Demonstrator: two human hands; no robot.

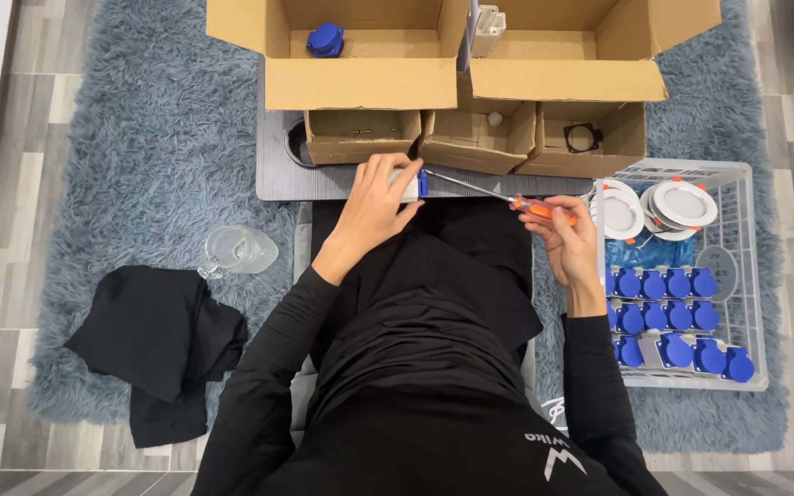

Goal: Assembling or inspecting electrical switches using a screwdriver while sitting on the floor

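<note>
The left hand [374, 204] is closed over a small white-and-blue socket part [413, 184], pressing it at the near edge of the low grey table [277, 174]. The right hand [570, 241] grips the orange handle of a screwdriver [498, 195] — its thin shaft slants left, tip at the part's blue end. Just behind stand three small open cardboard boxes [475, 138], the rightmost holding a black ring, with two large boxes [388, 55] beyond; the left one holds a blue cap [324, 39]. Right of the lap, a white wire basket [746, 276] carries round white downlights [682, 204] and rows of blue caps — close by the right elbow. On the shaggy blue rug [140, 138] to the left lie a clear jug [236, 250] and black cloth [163, 340].
</note>
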